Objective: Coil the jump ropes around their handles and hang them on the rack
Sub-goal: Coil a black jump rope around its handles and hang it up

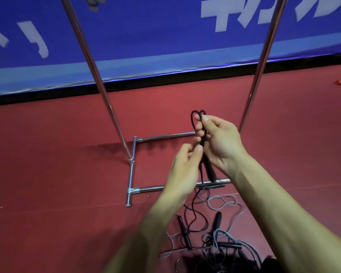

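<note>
Jump ropes heaped nearest, low on the red floor: thin grey and black cords tangled over slim black handles. Probably light, limp and a little springy, so prone to snagging and to uncoiling once let go; best lifted by the stiff handles, never dragged by the cord. Just beyond the heap, held in mid-air, one black rope, with a tail trailing down into the tangle. Left hand blurred, fingers curled, thumb and forefinger tips seemingly pinching the cord. Right hand wrapped round the upper part, thumb pressing two small loops against the fingers at the top. Worth keeping each turn taut while winding. No box, bin or bag in view. Farther off, rack: chrome base tubes on the floor, two uprights rising out of frame, top bar unseen, any load on it impossible to tell. Farthest, blue banner with white lettering
</note>
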{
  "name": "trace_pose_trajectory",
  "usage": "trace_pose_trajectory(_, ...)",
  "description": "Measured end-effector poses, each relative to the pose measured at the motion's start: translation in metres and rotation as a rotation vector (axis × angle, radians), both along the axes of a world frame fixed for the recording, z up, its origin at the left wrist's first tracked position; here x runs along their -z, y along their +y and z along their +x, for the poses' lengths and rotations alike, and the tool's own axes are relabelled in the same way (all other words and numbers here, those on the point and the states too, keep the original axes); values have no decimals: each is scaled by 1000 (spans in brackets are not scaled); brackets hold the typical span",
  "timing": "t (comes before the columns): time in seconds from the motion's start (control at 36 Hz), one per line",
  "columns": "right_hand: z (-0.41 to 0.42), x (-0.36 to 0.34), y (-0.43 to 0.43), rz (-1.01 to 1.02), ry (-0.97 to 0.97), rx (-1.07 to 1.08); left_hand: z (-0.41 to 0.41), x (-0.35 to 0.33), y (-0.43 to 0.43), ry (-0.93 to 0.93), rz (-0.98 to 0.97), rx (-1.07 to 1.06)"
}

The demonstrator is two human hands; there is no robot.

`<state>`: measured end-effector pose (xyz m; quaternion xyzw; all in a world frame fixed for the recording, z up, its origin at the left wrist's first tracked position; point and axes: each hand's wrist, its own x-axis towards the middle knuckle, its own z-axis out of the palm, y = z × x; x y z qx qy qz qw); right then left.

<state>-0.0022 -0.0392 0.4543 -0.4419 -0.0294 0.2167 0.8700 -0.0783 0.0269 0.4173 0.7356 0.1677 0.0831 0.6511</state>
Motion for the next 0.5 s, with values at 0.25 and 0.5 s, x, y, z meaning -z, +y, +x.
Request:
trace_pose_trajectory(0.25,13,-32,-23,125,-96,172,-11,20,6,91,244,292)
trace_pose_trajectory(0.5,4,-7,-28,-173,-152,44,4,-46,13,-231,-760,16)
